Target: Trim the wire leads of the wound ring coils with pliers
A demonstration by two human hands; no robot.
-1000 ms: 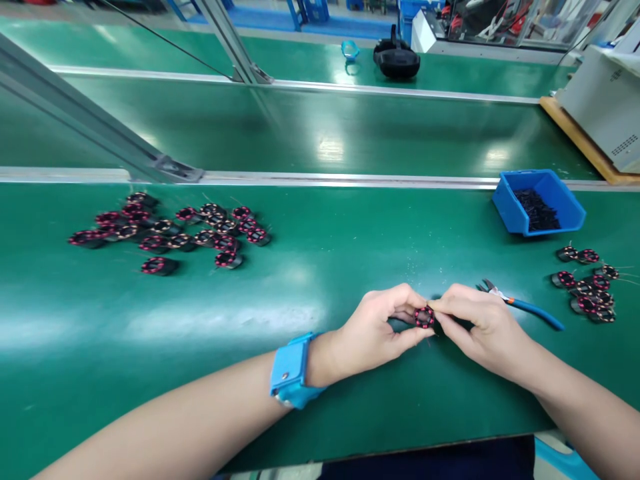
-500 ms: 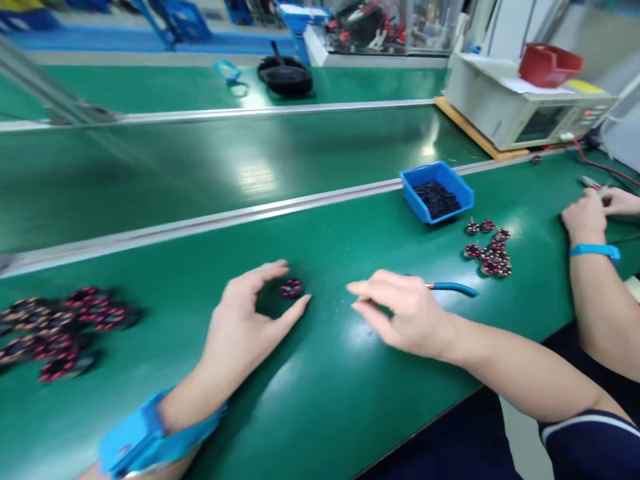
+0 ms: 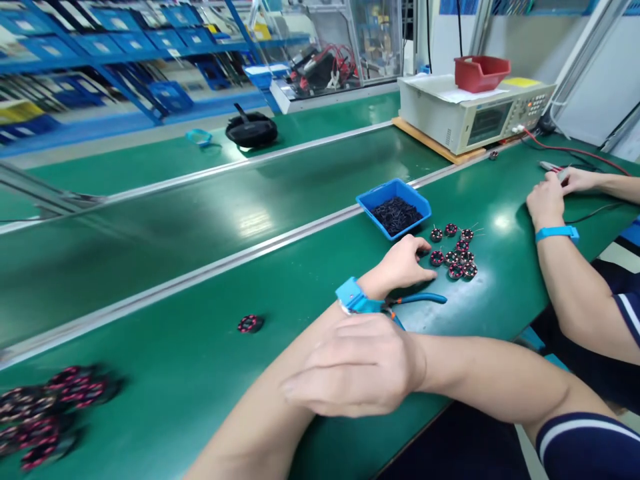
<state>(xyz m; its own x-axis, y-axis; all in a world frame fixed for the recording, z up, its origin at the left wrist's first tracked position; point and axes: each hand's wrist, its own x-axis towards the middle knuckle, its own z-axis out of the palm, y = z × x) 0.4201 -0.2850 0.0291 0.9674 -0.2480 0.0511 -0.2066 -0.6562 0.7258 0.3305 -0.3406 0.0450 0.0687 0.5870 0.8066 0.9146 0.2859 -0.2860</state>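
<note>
"Pink and copper at eight o'clock: what's that?"

"Blurred ring coils (image 3: 43, 413), dark-sided, bunched on the glossy green tabletop (image 3: 175, 367). One lone coil (image 3: 250, 324) sits at half past seven."

"Anything in the way?"

"The right hand (image 3: 360, 367), at five, covers part of the left forearm (image 3: 265, 413). Its fingers curl together; whether they pinch anything, I can't tell. Past two stands a blue plastic bin (image 3: 413, 197) of thin black pieces (image 3: 397, 215)."

"And the left hand (image 3: 405, 263)?"

"Past three, thumb spread from fingers. Slim blue-handled pliers (image 3: 420, 298) lie at four, partly hidden by the arms; wire-tailed coils (image 3: 455, 255) cluster at three, beside the fingertips."
</note>
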